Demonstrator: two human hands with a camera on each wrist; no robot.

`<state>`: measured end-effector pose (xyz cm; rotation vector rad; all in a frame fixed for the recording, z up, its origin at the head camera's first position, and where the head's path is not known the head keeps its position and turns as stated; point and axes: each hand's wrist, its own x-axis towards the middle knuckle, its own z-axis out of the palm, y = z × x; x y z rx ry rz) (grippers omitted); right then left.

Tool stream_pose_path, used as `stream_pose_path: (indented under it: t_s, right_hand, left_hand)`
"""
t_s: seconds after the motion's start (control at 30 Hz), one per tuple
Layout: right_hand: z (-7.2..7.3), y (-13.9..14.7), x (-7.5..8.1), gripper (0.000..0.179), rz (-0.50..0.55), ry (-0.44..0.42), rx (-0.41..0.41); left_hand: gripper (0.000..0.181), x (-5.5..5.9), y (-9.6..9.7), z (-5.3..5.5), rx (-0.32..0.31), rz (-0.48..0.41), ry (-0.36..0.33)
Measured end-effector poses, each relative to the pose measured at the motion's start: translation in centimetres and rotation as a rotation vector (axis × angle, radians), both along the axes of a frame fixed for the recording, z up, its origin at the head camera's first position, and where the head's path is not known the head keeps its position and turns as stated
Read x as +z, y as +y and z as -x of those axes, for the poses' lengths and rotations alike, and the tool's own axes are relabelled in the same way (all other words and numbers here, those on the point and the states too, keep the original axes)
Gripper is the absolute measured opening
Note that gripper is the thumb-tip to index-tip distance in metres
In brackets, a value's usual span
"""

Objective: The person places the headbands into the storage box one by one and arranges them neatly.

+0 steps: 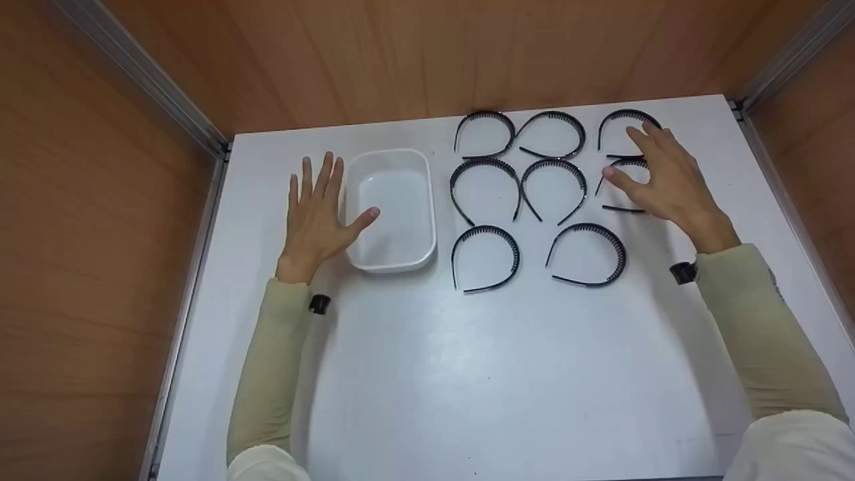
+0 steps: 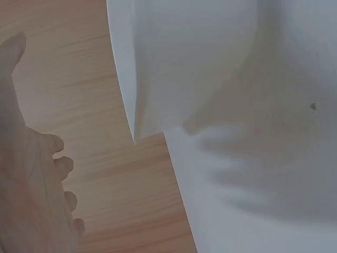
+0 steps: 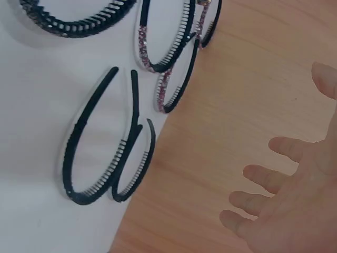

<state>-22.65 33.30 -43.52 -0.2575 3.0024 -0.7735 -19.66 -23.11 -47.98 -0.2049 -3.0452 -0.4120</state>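
My left hand point(image 1: 314, 224) is spread with straight fingers beside the left rim of a white plastic tub point(image 1: 391, 264), its thumb overlapping the tub in the head view. Nothing is in its grasp. Over the far right headbands hovers my right hand point(image 1: 668, 177), fingers apart and holding nothing. It partly hides a black toothed headband point(image 1: 624, 208) and the black headband point(image 1: 628, 113) behind it. Several more headbands lie flat in rows, including one at the front right point(image 1: 621, 257) and one at the front left point(image 1: 516, 260). In the right wrist view, some headbands point(image 3: 142, 47) carry pinkish glitter.
The white table point(image 1: 427, 374) is enclosed by wooden panels at the back point(image 1: 427, 60), left point(image 1: 87, 267) and right. Metal rails point(image 1: 180, 321) run along the panel joints. A small dark speck point(image 2: 313, 106) marks the tabletop in the left wrist view.
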Motion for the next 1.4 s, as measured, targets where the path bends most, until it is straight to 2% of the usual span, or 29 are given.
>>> stream_pose_path:
  t_s: [0.37,0.57,0.7,0.93,1.2,1.4]
  right_hand:
    - [-3.3,0.9,-1.1,0.087,0.077,-0.047,-0.037]
    - [-4.6,1.2,-2.0,0.085,0.113,-0.044,-0.029]
    - [-5.4,1.5,-2.6,0.086,0.129,-0.070,-0.032]
    - [-6.9,1.9,-4.1,0.085,0.149,-0.097,-0.047]
    - [-8.2,2.0,-5.9,0.075,0.213,-0.071,-0.042]
    - [-9.1,2.0,-7.0,0.075,0.245,-0.125,-0.068]
  left_hand:
    - [0.119,-1.6,0.3,-2.2,-0.058,-0.029,-0.014]
    - [0.115,-2.7,0.2,-3.1,-0.102,-0.046,-0.008]
    - [0.116,-3.5,0.0,-3.8,-0.107,-0.062,-0.012]
    - [0.118,-4.8,-0.2,-4.4,-0.106,-0.077,-0.017]
    - [0.121,-5.4,-0.8,-4.8,-0.104,-0.090,-0.010]
    - [0.121,-6.1,-1.1,-5.1,-0.100,-0.105,-0.002]
